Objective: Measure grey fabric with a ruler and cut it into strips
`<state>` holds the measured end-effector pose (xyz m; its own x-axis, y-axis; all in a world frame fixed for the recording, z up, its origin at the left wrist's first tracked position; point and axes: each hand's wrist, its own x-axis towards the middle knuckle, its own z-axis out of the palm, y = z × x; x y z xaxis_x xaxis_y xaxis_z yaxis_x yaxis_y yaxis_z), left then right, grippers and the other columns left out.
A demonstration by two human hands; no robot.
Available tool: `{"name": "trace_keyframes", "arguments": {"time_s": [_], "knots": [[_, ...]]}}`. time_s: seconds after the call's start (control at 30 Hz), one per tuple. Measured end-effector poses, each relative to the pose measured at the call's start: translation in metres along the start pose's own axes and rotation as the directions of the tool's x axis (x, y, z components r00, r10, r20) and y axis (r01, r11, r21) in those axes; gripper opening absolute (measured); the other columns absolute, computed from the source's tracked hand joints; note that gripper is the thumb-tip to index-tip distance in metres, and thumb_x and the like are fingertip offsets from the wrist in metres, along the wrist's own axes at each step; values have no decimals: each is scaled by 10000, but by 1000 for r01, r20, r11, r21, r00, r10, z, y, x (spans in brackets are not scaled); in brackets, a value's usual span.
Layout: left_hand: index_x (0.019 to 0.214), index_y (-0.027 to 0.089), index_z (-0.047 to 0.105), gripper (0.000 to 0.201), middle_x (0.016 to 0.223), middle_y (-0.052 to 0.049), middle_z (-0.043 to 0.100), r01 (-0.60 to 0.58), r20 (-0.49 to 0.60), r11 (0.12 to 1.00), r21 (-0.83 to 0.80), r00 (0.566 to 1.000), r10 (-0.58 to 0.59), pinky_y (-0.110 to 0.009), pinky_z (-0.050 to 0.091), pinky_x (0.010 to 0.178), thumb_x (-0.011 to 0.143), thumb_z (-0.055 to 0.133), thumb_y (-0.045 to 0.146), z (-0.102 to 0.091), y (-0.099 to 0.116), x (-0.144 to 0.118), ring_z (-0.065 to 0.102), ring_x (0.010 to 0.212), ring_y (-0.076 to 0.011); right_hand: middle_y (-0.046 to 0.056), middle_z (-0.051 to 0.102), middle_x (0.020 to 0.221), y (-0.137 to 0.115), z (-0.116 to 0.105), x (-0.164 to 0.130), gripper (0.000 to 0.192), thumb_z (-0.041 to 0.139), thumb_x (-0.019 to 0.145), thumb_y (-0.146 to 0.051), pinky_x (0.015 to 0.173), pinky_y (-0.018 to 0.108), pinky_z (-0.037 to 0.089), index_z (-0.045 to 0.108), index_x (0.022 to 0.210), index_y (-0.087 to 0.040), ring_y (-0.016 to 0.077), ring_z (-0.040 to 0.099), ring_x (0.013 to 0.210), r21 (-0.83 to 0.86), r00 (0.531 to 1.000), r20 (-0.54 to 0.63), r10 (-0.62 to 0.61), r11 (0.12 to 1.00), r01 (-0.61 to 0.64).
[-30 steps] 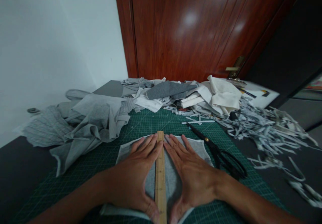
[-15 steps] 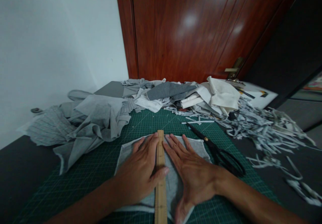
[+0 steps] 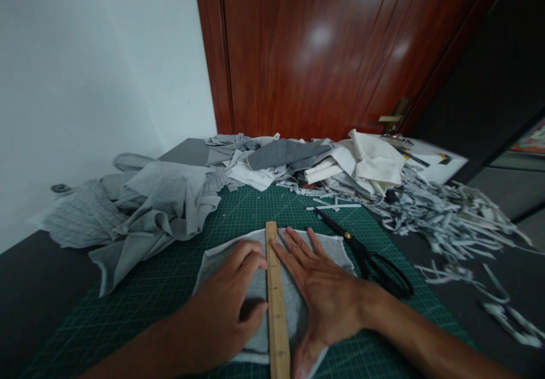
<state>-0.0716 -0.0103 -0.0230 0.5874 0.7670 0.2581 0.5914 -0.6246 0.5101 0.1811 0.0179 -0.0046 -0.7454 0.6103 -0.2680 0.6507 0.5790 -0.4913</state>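
Note:
A wooden ruler [image 3: 277, 311] lies lengthwise over a piece of grey knit fabric [image 3: 255, 281] on the green cutting mat [image 3: 251, 205]. My left hand [image 3: 225, 305] is at the ruler's left edge, its fingers bent and the thumb apart from them, with nothing gripped. To the right of the ruler, my right hand [image 3: 326, 288] lies flat on the fabric with its fingers stretched out, the fingertips close to the ruler's far end. Black-handled scissors [image 3: 368, 257] rest on the mat beyond my right hand, their blades closed.
Crumpled grey fabric [image 3: 166, 197] is heaped on the left. Along the back lie white and grey cloth pieces [image 3: 289, 154], before a wooden door [image 3: 298, 55]. Cut fabric strips [image 3: 447, 211] pile up on the right, and a white wall [image 3: 85, 72] borders the left side.
My left hand has drawn its fingers back and bent them, and its thumb has come off the ruler's top. The ruler's near end has swung slightly right. My right hand stays flat.

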Motion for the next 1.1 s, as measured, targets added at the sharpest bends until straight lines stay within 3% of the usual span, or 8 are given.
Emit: {"name": "trace_keyframes", "arguments": {"time_s": [0.17, 0.37, 0.5, 0.7, 0.93, 1.1], "knots": [[1364, 260, 470, 666, 1486, -124, 487, 17, 69, 999, 43, 997, -20, -560, 382, 1248, 754, 729, 198, -5, 5, -1, 438, 1465, -345, 135, -318, 1721, 2, 0, 0, 1717, 905, 472, -846, 1202, 682, -293, -187, 1674, -288, 498, -272, 1561, -14, 1000, -2, -7, 1000, 7], [1443, 258, 448, 873, 1568, -138, 471, 33, 105, 998, 45, 994, -37, -581, 358, 1261, 657, 827, 251, -11, 9, 0, 412, 1497, -391, 149, -329, 1710, 3, 0, 0, 1724, 905, 469, -847, 1201, 658, -307, -185, 1675, -273, 478, -292, 1562, 1, 1000, 4, -13, 1000, 13], [1534, 234, 381, 1142, 1647, -177, 399, 26, 153, 997, 69, 988, -36, -610, 336, 1268, 575, 949, 481, -9, 2, -1, 350, 1542, -435, 142, -304, 1727, 4, 0, 0, 1714, 911, 479, -835, 1213, 665, -287, -180, 1678, -277, 486, -275, 1567, -8, 1000, -4, -24, 1000, 24], [1675, 228, 187, 1457, 1733, -207, 280, -53, 169, 994, 101, 985, 35, -677, 277, 1275, 517, 916, 729, -1, -12, -5, 275, 1576, -495, 159, -306, 1723, 3, 3, -1, 1728, 925, 480, -813, 1210, 674, -284, -197, 1673, -261, 481, -272, 1570, -19, 1000, -25, -14, 1000, 14], [1708, 256, -92, 1601, 1789, -189, 114, -141, 214, 978, 152, 971, 107, -665, 139, 1315, 553, 865, 816, 0, -16, -5, 191, 1612, -470, 172, -349, 1694, 0, 1, 0, 1744, 913, 470, -829, 1178, 664, -325, -217, 1665, -250, 467, -313, 1552, -13, 1000, -6, -4, 1000, 4], [1708, 214, -113, 1612, 1791, -193, 19, -108, 292, 977, 184, 955, 50, -651, 111, 1319, 565, 807, 883, 0, -19, -5, 102, 1628, -457, 187, -356, 1685, 3, -6, 0, 1751, 917, 473, -821, 1155, 677, -337, -239, 1652, -239, 476, -324, 1542, -24, 998, 48, -31, 999, 32]]}}
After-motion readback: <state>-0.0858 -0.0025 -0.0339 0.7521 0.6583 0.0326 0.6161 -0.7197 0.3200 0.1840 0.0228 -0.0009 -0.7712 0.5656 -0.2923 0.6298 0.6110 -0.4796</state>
